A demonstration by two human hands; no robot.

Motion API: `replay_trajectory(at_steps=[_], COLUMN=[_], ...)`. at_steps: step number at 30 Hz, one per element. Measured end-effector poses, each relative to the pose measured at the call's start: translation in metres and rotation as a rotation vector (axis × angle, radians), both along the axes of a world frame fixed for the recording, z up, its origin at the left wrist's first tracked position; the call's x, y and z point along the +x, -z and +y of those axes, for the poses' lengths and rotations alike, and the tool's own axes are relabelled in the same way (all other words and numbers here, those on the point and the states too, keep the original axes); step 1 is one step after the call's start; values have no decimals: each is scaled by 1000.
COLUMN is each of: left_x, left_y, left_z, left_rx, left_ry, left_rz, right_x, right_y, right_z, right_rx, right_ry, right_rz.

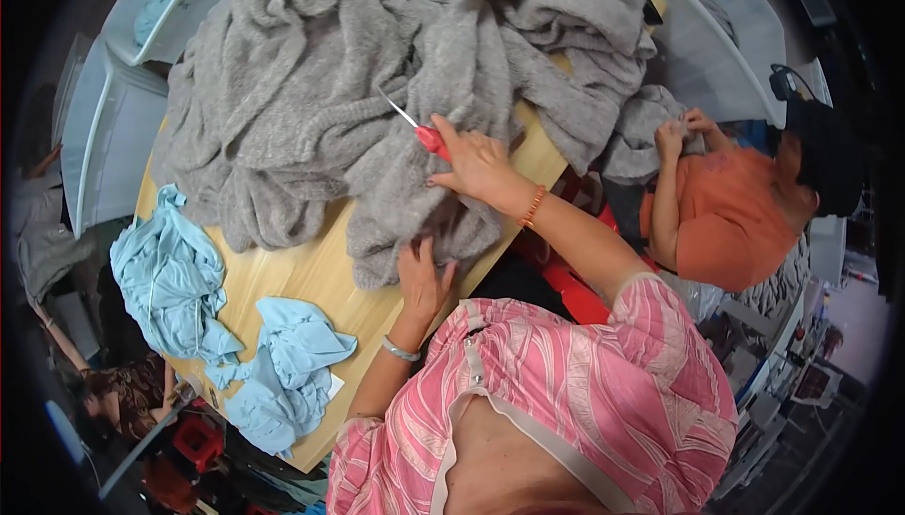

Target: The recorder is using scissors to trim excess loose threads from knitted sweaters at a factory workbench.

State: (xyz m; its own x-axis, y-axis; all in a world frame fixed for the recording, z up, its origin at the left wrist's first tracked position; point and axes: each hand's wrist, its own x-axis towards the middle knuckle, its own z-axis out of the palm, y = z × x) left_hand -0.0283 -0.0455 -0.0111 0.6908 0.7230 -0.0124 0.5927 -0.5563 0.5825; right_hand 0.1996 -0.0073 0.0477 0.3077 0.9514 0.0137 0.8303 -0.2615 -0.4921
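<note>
Pink striped blouse fabric (603, 392) of the wearer filled the view nearest the camera, below the pale wooden bench (311, 279). Left hand (421, 281) lay flat, fingers spread, pressing on the lower edge of the large heap of grey fuzzy knit fabric (377, 91) at the bench's near edge; it gripped nothing. A silver bangle sat on that wrist. Right hand (479, 164) was closed around the red handles of a pair of small scissors (419, 128), just above the left hand and over the grey fabric. Scissor blades were silver, pointing up and to the left, tips touching or just above the knit; which one could not be told. An orange bead bracelet (533, 206) circled the right wrist.

Grey fabric covered most of the bench's far half, spilling over its right edge. Two crumpled pieces of light blue thin cloth (174, 279) (283, 364) lay on the bench's left part, well apart from the grey heap and from both hands.

Right of the bench, another person in an orange shirt (731, 223) held a fold of the same grey knit with both hands. White plastic bins (726, 43) stood beyond the bench's far corners, left and right. Red items showed beneath the bench's near corner, too blurred to identify.
</note>
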Motion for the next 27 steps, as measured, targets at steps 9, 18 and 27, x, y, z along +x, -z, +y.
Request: replay_trajectory(at_steps=[9, 18, 27], left_x=[-9, -57, -77], left_y=[44, -43, 4], left_z=[51, 82, 30], left_rx=[-51, -692, -601], left_ry=[-309, -623, -698], left_rz=[-134, -1045, -354], right_x=[61, 165, 180], right_y=[-33, -165, -19], right_z=[7, 23, -32], right_rx=[52, -363, -161], right_ry=[82, 484, 459], right_rz=[271, 386, -120])
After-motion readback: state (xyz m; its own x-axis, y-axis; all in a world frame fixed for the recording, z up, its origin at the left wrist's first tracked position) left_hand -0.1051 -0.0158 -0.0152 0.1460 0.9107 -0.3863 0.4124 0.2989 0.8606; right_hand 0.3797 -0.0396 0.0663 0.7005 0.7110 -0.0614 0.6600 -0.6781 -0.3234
